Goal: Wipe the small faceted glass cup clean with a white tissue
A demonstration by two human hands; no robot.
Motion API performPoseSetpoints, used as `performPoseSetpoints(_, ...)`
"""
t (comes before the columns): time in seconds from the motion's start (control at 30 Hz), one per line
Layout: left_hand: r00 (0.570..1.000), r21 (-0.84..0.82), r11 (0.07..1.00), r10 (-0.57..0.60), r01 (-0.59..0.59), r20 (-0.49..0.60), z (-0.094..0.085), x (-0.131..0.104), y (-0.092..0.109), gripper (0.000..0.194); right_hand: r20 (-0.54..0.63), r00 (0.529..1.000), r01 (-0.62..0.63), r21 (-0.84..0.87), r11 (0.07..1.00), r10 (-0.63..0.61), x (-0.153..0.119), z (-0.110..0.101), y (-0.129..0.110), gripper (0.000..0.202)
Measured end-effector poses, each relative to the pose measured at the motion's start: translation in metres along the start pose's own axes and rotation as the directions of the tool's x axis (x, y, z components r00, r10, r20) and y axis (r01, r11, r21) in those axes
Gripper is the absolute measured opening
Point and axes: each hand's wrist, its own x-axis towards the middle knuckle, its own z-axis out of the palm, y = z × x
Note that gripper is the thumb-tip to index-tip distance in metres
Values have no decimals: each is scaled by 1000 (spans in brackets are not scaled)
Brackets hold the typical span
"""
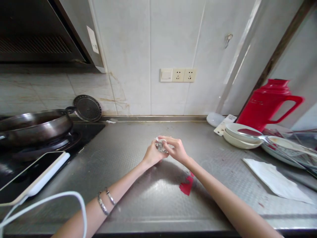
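Both hands meet over the middle of the metal counter point(123, 198). Between them is a small crumpled silvery-white wad point(161, 145), possibly foil or paper; I cannot tell which. My left hand point(150, 155) cups it from the left side. From the right, the fingers of my right hand point(177, 148) close over it. Parts of the wad are hidden by the fingers. Torn red scraps point(186, 186) lie on the counter, just left of my right forearm.
At the left, a steel pan point(37, 127) sits on the black stove; a phone with a white cable point(47, 175) lies nearer. To the right are stacked white bowls point(241, 140), a red thermos point(267, 104), a plate point(292, 148) and a white napkin point(274, 178). A tiled wall stands behind.
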Motion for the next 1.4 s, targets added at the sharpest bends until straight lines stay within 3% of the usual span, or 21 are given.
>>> performPoseSetpoints(0.2, 999, 224, 975, 10, 1, -48, -2, -1, 1, 64, -56, 957, -270, 171, 948, 283, 1, 7, 5, 38)
performPoseSetpoints(0.37, 998, 220, 975, 32, -18, -61, -2, -2, 3, 70, -34, 886, -428, 328, 842, 463, 3, 10, 13, 46)
performPoseSetpoints(0.63, 996, -87, 995, -37, 43, 78, -5, 0, 12, 50, 251, 903, -428, 445, 787, 349, 8, -2, 3, 46)
performPoseSetpoints(0.87, 987, -49, 997, -44, 52, 152, -7, 2, 5, 58, 264, 891, -452, 449, 771, 370, 10, -4, 4, 47)
performPoseSetpoints(0.97, 972, 9, 995, 93, -97, 216, -10, 4, 1, 75, 272, 868, -496, 488, 718, 415, 11, -7, 4, 38)
performPoseSetpoints(1.1, 929, 49, 938, 330, -342, 164, -13, 5, -1, 88, 360, 799, -597, 576, 559, 483, 11, -10, 3, 34)
performPoseSetpoints(1.27, 957, 127, 949, 279, -288, 81, -12, 5, -5, 72, 393, 776, -625, 580, 522, 493, 10, -8, 7, 36)
performPoseSetpoints(1.4, 970, -12, 971, 239, -239, 43, -6, 5, -10, 71, 378, 781, -619, 573, 537, 497, 10, -6, 12, 42)
